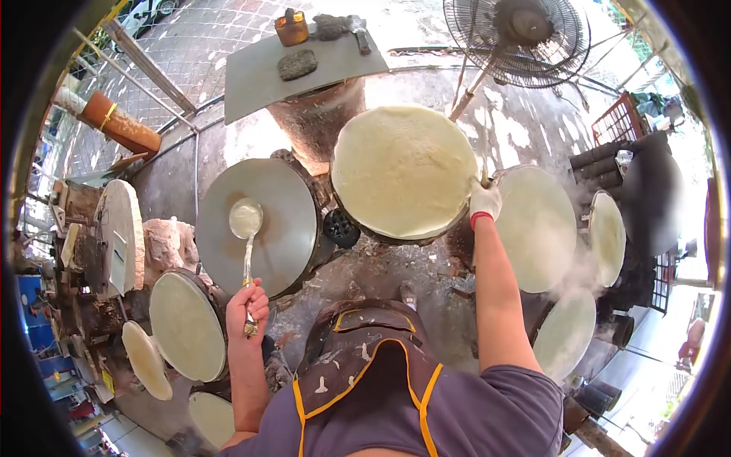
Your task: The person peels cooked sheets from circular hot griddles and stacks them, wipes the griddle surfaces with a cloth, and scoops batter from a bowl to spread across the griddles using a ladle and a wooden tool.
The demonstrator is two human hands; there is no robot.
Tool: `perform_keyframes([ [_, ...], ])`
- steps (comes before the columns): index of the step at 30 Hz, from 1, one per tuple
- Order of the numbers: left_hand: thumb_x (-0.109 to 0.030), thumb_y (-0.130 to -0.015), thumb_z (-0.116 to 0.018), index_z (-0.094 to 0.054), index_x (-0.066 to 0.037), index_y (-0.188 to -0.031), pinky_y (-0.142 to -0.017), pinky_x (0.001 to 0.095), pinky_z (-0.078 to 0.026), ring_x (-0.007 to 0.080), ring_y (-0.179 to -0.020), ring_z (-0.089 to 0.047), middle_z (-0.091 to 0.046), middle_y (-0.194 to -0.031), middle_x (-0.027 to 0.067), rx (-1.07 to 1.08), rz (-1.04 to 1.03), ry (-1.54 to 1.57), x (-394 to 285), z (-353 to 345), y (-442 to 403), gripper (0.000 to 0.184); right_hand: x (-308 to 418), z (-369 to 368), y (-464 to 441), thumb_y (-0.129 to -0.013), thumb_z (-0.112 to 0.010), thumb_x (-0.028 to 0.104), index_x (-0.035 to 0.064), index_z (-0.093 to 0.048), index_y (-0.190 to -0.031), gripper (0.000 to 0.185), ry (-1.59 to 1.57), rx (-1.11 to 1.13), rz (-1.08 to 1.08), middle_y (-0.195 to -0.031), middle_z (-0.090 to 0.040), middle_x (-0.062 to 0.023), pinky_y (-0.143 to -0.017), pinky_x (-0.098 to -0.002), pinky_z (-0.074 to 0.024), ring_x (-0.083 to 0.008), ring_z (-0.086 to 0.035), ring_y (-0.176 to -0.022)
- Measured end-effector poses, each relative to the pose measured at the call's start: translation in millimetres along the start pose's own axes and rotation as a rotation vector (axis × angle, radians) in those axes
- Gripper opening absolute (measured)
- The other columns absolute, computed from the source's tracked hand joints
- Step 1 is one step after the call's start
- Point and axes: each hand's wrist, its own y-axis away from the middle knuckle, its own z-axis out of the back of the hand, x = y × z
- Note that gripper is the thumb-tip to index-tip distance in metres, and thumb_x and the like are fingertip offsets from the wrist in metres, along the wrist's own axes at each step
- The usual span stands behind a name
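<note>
My left hand point(249, 308) is wrapped round the handle of a ladle point(246, 219), whose bowl of pale batter is over a bare grey griddle point(285, 194) on the left. In a white glove with a red cuff, my right hand point(485, 199) is at the right edge of the central griddle, which a round pale sheet point(403, 171) covers. Its fingers are closed round a thin tool point(484, 156) pointing away from me. Right of that hand lies another round coated griddle point(537, 228), with steam over it.
More coated griddles stand at the lower left point(188, 327), lower right point(565, 335) and far right point(608, 238). A grey board point(255, 84) holds an orange container point(292, 29) and a brush. A fan point(521, 30) stands at the back. A perforated black briquette point(340, 228) sits between two griddles.
</note>
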Motion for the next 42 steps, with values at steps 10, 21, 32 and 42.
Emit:
perform_keyframes([
  [10,-0.005,-0.091,-0.046,-0.047,0.005,-0.106,-0.039,0.0208,-0.036,0.0080,-0.049,-0.040,-0.044,-0.070,0.0036,-0.004,-0.005,0.014,-1.7,5.7,-3.8,0.018,25.9,-27.5,-0.3,-0.077,-0.066,0.012,0.0044,-0.060,-0.078,0.010,-0.570,0.278,-0.135,-0.057,-0.052,-0.0022,-0.040,-0.0271,-0.0347,-0.0116,-0.045,-0.043],
  [21,-0.005,-0.091,-0.047,-0.047,0.005,-0.106,-0.039,0.0211,-0.036,0.0078,-0.049,-0.040,-0.044,-0.070,0.0034,-0.014,-0.018,0.047,-16.8,25.4,10.1,0.018,93.9,-61.3,-43.1,-0.082,-0.060,0.006,0.0075,-0.050,-0.078,0.011,-0.791,0.418,-0.519,-0.056,-0.046,0.0003,-0.032,-0.0199,-0.0280,-0.0072,-0.039,-0.040],
  [32,-0.006,-0.092,-0.046,-0.047,0.004,-0.107,-0.039,0.0211,-0.037,0.0077,-0.049,-0.040,-0.044,-0.070,0.0034,-0.032,-0.031,0.091,-24.7,40.8,14.1,0.018,93.4,-55.7,-68.9,-0.087,-0.058,0.009,0.0091,-0.048,-0.075,0.015,-0.985,0.479,-0.660,-0.052,-0.045,0.0036,-0.031,-0.0171,-0.0265,-0.0043,-0.038,-0.037],
  [42,-0.005,-0.092,-0.046,-0.046,0.004,-0.107,-0.040,0.0207,-0.036,0.0076,-0.049,-0.040,-0.043,-0.070,0.0033,-0.019,-0.014,0.084,-22.6,40.4,12.7,0.018,103.4,-35.4,-49.0,-0.088,-0.057,0.010,0.0111,-0.049,-0.078,0.012,-0.945,0.496,-0.510,-0.052,-0.042,0.0047,-0.032,-0.0174,-0.0260,-0.0044,-0.036,-0.037],
])
